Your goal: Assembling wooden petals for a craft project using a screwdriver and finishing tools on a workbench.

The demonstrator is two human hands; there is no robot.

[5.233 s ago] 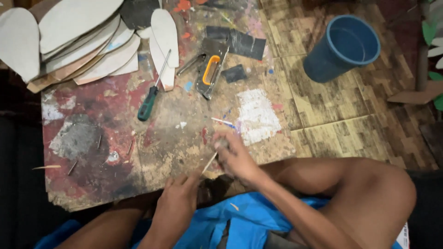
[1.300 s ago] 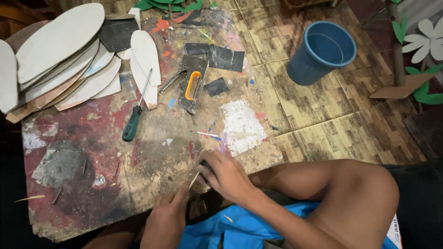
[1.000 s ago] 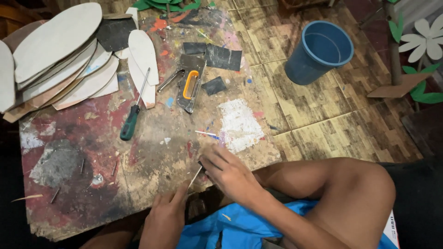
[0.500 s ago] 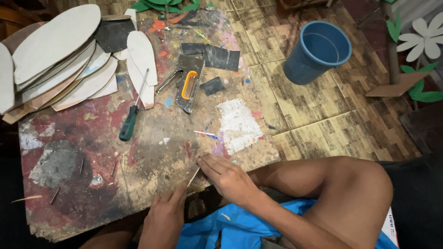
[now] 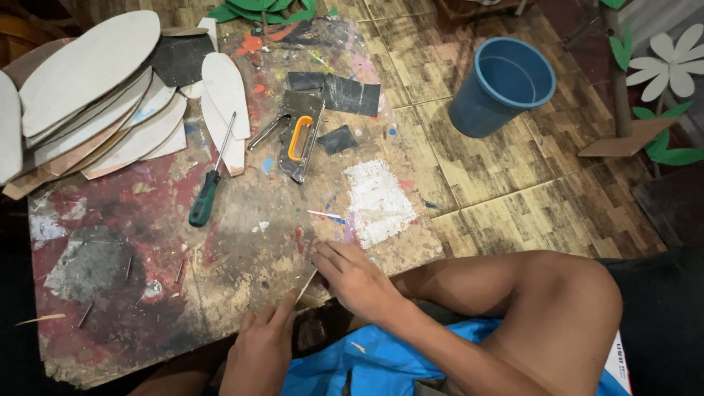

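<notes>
The work board [image 5: 242, 242] is a low, paint-stained wooden panel lying on a parquet floor [image 5: 513, 169]. A stack of pale, sole-shaped cutouts [image 5: 88, 95] covers the far left corner of the board, with further cutouts [image 5: 224, 92] lying just beside it toward the middle. A blue bucket [image 5: 502, 86] stands on the floor, well apart from the far right edge of the board. A patch of white paint [image 5: 378, 202] marks the board near its right edge. A staple gun with an orange handle loop [image 5: 301, 143] lies in the middle of the far half, between dark sheet scraps [image 5: 352, 94]. A green-handled screwdriver [image 5: 209, 183] lies left of it, its shaft resting on a cutout.

At the near edge of the board, the right hand [image 5: 356, 282] lies palm down, fingers partly curled, its fingertips pinching the upper part of a thin stick [image 5: 306, 286]. The left hand [image 5: 260, 356] is just below, fingers closed about the lower end of the same stick. The stick lies tilted at the near edge, between both hands. A bare knee [image 5: 565, 293] and blue cloth [image 5: 345, 363] occupy the space nearest the camera.
</notes>
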